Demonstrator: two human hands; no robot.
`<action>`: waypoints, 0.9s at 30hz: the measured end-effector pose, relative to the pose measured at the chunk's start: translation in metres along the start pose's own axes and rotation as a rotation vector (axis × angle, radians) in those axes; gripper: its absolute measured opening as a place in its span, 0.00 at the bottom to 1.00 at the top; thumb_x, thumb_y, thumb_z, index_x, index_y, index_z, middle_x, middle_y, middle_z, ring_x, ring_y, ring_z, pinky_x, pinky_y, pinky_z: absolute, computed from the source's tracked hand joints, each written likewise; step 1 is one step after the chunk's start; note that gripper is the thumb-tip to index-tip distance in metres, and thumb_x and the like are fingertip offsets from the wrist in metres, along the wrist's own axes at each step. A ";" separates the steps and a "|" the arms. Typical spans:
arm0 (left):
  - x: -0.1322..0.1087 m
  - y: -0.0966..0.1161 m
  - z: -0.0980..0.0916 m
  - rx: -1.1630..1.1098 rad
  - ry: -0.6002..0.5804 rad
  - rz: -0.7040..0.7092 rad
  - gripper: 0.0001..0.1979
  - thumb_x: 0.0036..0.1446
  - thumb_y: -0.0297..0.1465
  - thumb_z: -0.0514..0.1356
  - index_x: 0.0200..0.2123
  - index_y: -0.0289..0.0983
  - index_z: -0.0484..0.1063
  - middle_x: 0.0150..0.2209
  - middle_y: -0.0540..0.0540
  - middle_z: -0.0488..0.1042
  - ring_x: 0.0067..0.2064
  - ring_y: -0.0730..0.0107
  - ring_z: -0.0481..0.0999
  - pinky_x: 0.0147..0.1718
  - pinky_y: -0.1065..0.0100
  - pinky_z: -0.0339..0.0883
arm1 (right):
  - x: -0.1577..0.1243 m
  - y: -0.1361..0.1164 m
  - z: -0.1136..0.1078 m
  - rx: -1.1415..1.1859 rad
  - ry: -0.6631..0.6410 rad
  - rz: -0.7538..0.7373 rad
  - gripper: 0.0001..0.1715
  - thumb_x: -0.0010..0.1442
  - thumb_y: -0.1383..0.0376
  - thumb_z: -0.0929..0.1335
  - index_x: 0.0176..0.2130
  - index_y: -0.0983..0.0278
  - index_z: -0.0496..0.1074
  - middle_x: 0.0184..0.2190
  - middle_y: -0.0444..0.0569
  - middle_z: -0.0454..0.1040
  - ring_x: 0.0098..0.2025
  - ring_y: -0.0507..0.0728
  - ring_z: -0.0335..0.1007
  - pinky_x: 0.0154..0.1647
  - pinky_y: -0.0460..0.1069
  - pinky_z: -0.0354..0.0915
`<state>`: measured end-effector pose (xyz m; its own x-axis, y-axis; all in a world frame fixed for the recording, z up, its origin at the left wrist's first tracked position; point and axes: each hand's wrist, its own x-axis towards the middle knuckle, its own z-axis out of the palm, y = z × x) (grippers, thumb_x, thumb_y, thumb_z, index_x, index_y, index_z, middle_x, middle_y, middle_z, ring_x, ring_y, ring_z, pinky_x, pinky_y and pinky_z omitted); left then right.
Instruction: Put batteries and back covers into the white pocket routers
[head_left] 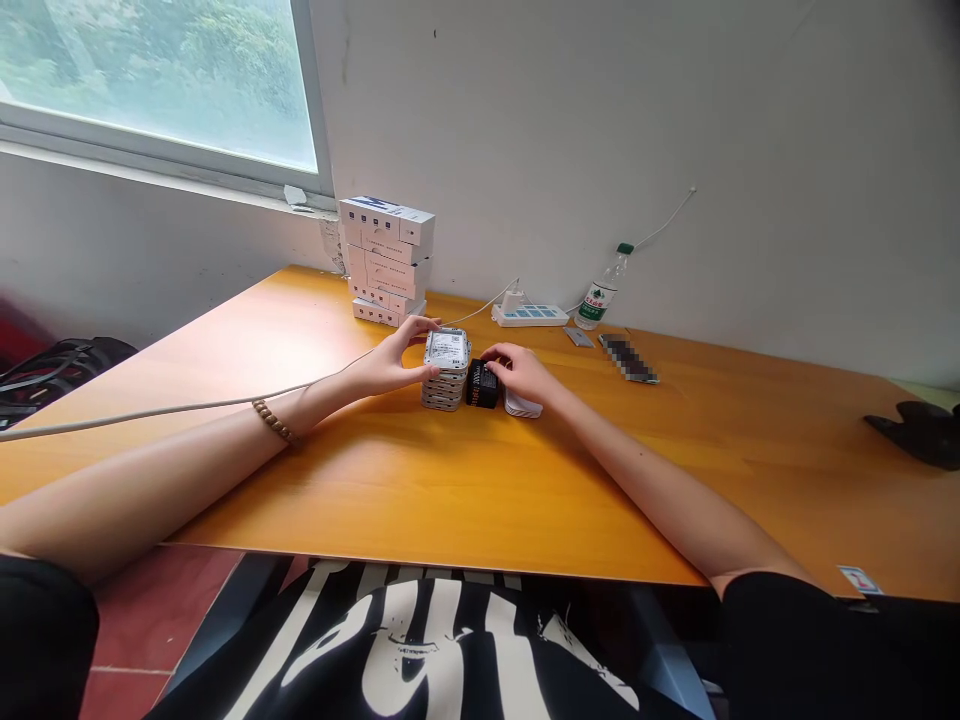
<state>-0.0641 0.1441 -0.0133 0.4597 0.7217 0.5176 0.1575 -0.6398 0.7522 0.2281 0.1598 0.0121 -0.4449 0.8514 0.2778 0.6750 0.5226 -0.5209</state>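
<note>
A stack of several small grey-white devices (446, 371) stands on the orange table (465, 480). My left hand (391, 362) grips the stack's left side, fingers curled round the top device. Right beside the stack sits a small black block (482, 386). My right hand (521, 372) rests over it, fingers curled on its top edge. A white rounded device (523, 406) lies under that hand's palm. A beaded bracelet (273, 421) is on my left wrist.
A pile of white boxes (387, 258) stands at the wall behind the stack. A white power strip (530, 315), a water bottle (601, 292), a phone (628, 358) and a small card (578, 337) lie at the back. A white cable (150, 410) crosses the left of the table. A dark object (919, 430) sits far right.
</note>
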 end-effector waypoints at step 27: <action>0.011 -0.013 0.000 0.073 0.154 -0.248 0.21 0.70 0.48 0.45 0.54 0.41 0.64 0.55 0.39 0.78 0.55 0.54 0.79 0.57 0.46 0.73 | 0.009 0.056 -0.044 -0.245 0.156 0.035 0.13 0.69 0.64 0.66 0.45 0.63 0.80 0.45 0.55 0.82 0.43 0.61 0.75 0.50 0.55 0.69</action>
<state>-0.0614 0.1607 -0.0175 0.2619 0.8863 0.3819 0.3129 -0.4523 0.8352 0.2876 0.1988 0.0212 -0.3358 0.8555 0.3942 0.8185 0.4721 -0.3273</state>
